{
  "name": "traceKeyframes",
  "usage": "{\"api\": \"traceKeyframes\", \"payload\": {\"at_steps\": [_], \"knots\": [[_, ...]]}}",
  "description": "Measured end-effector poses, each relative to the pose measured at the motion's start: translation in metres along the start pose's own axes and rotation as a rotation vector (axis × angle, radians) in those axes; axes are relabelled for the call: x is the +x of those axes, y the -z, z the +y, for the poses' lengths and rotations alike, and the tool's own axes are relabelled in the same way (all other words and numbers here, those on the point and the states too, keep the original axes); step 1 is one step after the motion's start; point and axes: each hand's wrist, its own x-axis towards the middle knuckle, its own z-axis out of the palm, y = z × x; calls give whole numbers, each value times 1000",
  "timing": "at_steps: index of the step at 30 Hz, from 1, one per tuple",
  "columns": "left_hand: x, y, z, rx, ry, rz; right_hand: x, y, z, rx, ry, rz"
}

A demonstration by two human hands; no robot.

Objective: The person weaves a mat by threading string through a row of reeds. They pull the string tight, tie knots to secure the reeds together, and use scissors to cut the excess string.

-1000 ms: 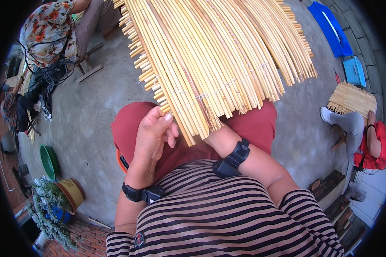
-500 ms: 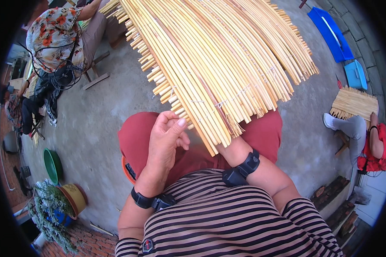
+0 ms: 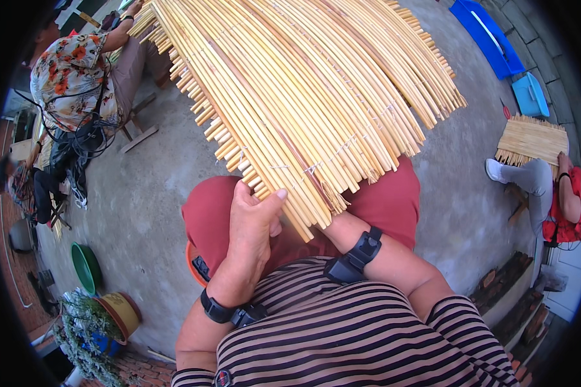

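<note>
While left hand [image 3: 252, 222] grips the bamboo mat's [image 3: 303, 97] near edge, right hand hidden beneath, grip unclear.

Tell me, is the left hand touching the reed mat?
Touching. The head view shows the left hand with its thumb and fingertips pressed against the cut ends of the reed mat.

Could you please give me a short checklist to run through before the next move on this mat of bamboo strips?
1. Left hand on the near ends of the bamboo strip mat: ok, fingers touch them.
2. Right hand grip: cannot tell, the hand is hidden under the mat.
3. Mat supported on the lap: ok.
4. Binding string across the strips: ok, visible and in line.
5. Strip ends even: not ok, they are staggered.
6. Seated person clear of the mat's far edge: cannot tell.
</note>
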Motion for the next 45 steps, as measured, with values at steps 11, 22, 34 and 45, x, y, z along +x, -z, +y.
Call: {"api": "traceKeyframes", "payload": {"at_steps": [11,22,34,45], "knots": [[3,25,-14,-236,91,-179,-17,-22,-42,-77,-105,-61],[4,24,-26,-229,-50,-205,-22,-25,-48,-538,166,49],[-2,17,-22,-165,-48,-129,-25,-28,-50,-392,91,43],[-5,48,-16,104,24,-112,-23,-2,-27,-576,148,20]]}}
